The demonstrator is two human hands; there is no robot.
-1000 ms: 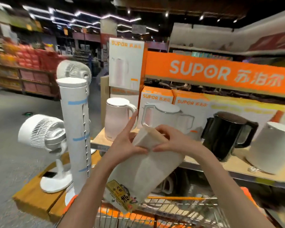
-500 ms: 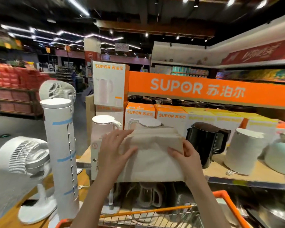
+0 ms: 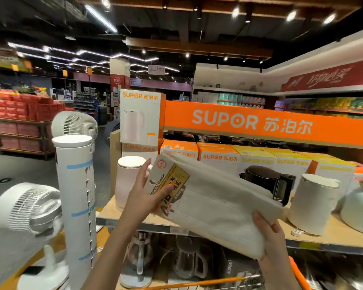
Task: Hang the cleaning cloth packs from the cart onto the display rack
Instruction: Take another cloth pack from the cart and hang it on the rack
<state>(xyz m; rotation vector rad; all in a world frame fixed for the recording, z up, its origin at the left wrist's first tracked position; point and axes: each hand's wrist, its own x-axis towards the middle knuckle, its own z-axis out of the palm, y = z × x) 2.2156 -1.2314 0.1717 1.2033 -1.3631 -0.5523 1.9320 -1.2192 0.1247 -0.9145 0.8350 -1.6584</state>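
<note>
I hold a pack of off-white cleaning cloths [image 3: 214,204] at chest height, turned so its yellow and white label card faces me at the upper left. My left hand [image 3: 144,197] grips the label end, thumb across the card and fingers behind it. My right hand [image 3: 269,233] holds the lower right end from underneath, fingers curled round the edge. The orange rim of the cart [image 3: 199,283] shows at the bottom edge. No display rack with hooks is in view.
Straight ahead is a wooden shelf [image 3: 333,233] with a pink kettle [image 3: 130,181], a black kettle [image 3: 268,181], white pots and orange boxes under an orange SUPOR sign [image 3: 260,122]. A white tower fan [image 3: 74,197] and round fans stand on the left.
The pack has been turned from flat and plain side up to a slant with its label facing me. My left hand moved to the label end, my right to the lower end. The view rose.
</note>
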